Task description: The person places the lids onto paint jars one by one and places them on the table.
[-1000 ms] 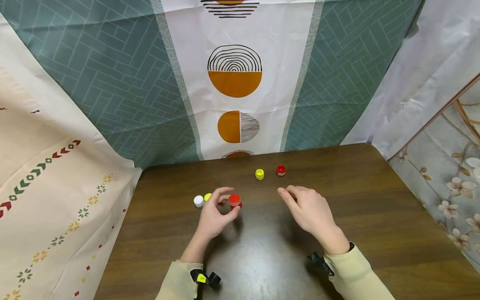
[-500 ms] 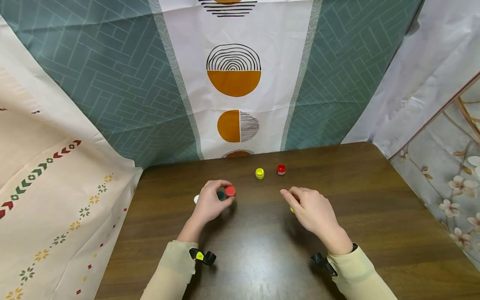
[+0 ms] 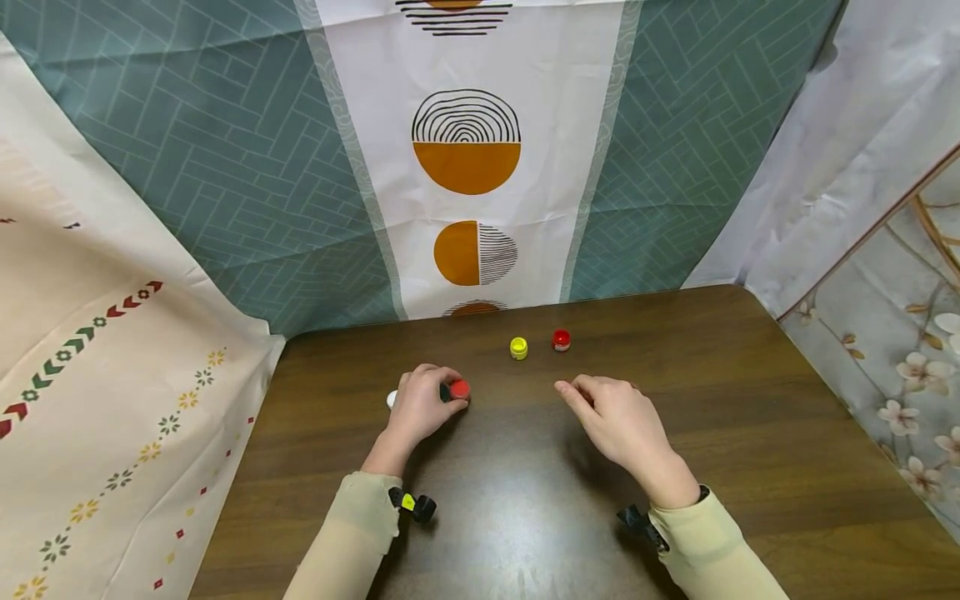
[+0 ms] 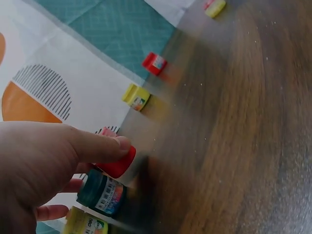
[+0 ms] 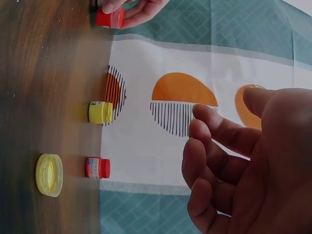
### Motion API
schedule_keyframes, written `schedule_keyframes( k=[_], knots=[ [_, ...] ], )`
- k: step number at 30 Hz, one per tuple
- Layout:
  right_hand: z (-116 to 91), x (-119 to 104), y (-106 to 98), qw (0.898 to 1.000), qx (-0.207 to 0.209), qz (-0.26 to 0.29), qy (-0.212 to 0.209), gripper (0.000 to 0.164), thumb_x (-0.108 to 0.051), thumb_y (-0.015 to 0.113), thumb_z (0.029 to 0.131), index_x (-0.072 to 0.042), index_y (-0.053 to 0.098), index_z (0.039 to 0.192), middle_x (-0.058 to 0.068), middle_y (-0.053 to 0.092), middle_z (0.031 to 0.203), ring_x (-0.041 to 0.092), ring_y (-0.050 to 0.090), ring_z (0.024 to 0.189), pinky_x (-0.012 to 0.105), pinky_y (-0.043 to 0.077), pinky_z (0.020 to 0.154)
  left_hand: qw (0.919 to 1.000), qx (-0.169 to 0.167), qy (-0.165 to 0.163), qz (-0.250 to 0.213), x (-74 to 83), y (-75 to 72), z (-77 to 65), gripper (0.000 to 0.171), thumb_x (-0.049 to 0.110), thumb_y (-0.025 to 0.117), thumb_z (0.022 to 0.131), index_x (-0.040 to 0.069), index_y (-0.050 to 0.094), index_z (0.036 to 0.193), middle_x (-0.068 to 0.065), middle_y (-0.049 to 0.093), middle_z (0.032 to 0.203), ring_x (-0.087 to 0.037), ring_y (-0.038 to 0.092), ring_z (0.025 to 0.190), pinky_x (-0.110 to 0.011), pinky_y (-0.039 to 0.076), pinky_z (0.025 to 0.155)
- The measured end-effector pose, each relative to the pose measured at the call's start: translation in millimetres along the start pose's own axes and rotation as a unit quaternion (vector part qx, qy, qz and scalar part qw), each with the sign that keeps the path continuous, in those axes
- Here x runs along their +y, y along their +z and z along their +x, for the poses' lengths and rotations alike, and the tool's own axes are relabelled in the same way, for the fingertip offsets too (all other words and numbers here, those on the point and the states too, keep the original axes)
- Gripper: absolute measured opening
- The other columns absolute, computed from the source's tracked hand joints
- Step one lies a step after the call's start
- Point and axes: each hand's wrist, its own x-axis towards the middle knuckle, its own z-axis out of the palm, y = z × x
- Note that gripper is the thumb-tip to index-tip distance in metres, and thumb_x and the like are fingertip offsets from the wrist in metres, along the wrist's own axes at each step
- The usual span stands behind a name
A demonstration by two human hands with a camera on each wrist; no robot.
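Observation:
My left hand (image 3: 422,406) pinches a small red paint jar (image 3: 460,390) between thumb and fingers, low at the table. Right beside that jar stands a dark green paint jar (image 4: 101,192), with a yellow paint jar (image 4: 85,223) beyond it in the left wrist view. A white jar (image 3: 392,399) peeks out left of the hand, mostly hidden. My right hand (image 3: 621,417) hovers over the table with loosely curled fingers and holds nothing. Near it, in the right wrist view, a yellow lid (image 5: 49,175) lies on the wood.
Toward the back edge of the brown table (image 3: 510,517) stand an uncapped-looking yellow jar (image 3: 518,348) and a red jar (image 3: 561,340). A patterned curtain (image 3: 480,208) hangs directly behind the table, with more cloth at both sides.
My left hand has carried the red jar left and down to the green jar, and now covers the yellow jar there in the head view. The right hand has barely moved.

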Motion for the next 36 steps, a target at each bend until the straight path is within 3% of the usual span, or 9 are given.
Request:
schedule_keyframes(
  k=[10, 13, 18, 23, 27, 30, 36],
  knots=[
    [-0.6, 3.8, -0.1, 1.0, -0.016, 0.006, 0.004, 0.044, -0.053, 0.055, 0.11, -0.024, 0.059, 0.077, -0.009, 0.043, 0.063, 0.012, 0.045, 0.058, 0.033, 0.038, 0.055, 0.9994, 0.007, 0.015, 0.029, -5.0, 4.6, 1.2, 0.039, 0.03, 0.099, 0.077, 0.016, 0.082, 0.11, -0.002, 0.078, 0.108, -0.029, 0.067, 0.115, -0.054, 0.05, 0.095],
    [-1.0, 7.7, -2.3, 1.0, -0.023, 0.01, 0.013, 0.046, -0.053, 0.056, 0.11, -0.024, 0.055, 0.074, -0.008, 0.043, 0.062, 0.012, 0.045, 0.057, 0.033, 0.036, 0.053, 0.9994, 0.014, 0.02, 0.025, -5.5, 4.6, 1.6, 0.05, 0.032, 0.1, 0.076, 0.015, 0.081, 0.118, -0.003, 0.078, 0.114, -0.031, 0.064, 0.123, -0.056, 0.05, 0.098],
    [-2.0, 17.7, -6.6, 0.999, -0.033, 0.004, 0.033, 0.038, -0.047, 0.061, 0.109, -0.023, 0.063, 0.081, -0.007, 0.046, 0.063, 0.013, 0.046, 0.058, 0.033, 0.037, 0.052, 0.9979, 0.045, 0.035, -0.031, 2.9, 5.6, 3.7, 0.067, 0.03, 0.099, 0.078, 0.012, 0.073, 0.137, -0.006, 0.074, 0.133, -0.034, 0.051, 0.141, -0.059, 0.042, 0.109],
    [-3.1, 27.3, -9.0, 0.998, -0.043, 0.005, 0.049, 0.028, -0.041, 0.065, 0.108, -0.019, 0.072, 0.092, -0.006, 0.051, 0.065, 0.014, 0.048, 0.058, 0.034, 0.039, 0.052, 0.9869, 0.083, 0.044, -0.132, 31.7, 11.6, 11.4, 0.057, 0.021, 0.092, 0.087, 0.008, 0.071, 0.138, -0.008, 0.073, 0.133, -0.031, 0.056, 0.137, -0.056, 0.045, 0.112],
    [-4.0, 34.5, -9.7, 0.997, -0.052, -0.004, 0.061, 0.027, -0.04, 0.066, 0.107, -0.016, 0.075, 0.099, -0.007, 0.058, 0.07, 0.014, 0.05, 0.059, 0.033, 0.041, 0.052, 0.9698, 0.08, 0.001, -0.23, 60.4, 25.5, 25.4, 0.056, 0.015, 0.087, 0.092, 0.007, 0.066, 0.144, -0.009, 0.072, 0.136, -0.031, 0.063, 0.129, -0.053, 0.052, 0.103],
    [-5.2, 39.0, -10.1, 0.995, -0.065, -0.008, 0.071, 0.025, -0.037, 0.067, 0.107, -0.014, 0.077, 0.106, -0.005, 0.068, 0.081, 0.014, 0.055, 0.063, 0.034, 0.046, 0.055, 0.9539, 0.077, -0.062, -0.283, 75.4, 44.6, 38.4, 0.062, 0.014, 0.085, 0.093, 0.007, 0.06, 0.15, -0.014, 0.069, 0.139, -0.033, 0.065, 0.123, -0.051, 0.054, 0.098],
    [-8.5, 45.5, -8.6, 0.991, -0.107, -0.025, 0.078, 0.019, -0.018, 0.073, 0.103, -0.011, 0.075, 0.12, 0.005, 0.075, 0.107, 0.024, 0.071, 0.088, 0.047, 0.058, 0.072, 0.9279, 0.103, -0.195, -0.301, 89.4, 85.6, 59.1, 0.068, 0.012, 0.081, 0.092, 0.0, 0.053, 0.154, -0.02, 0.058, 0.144, -0.033, 0.064, 0.109, -0.046, 0.054, 0.096]
  ],
)
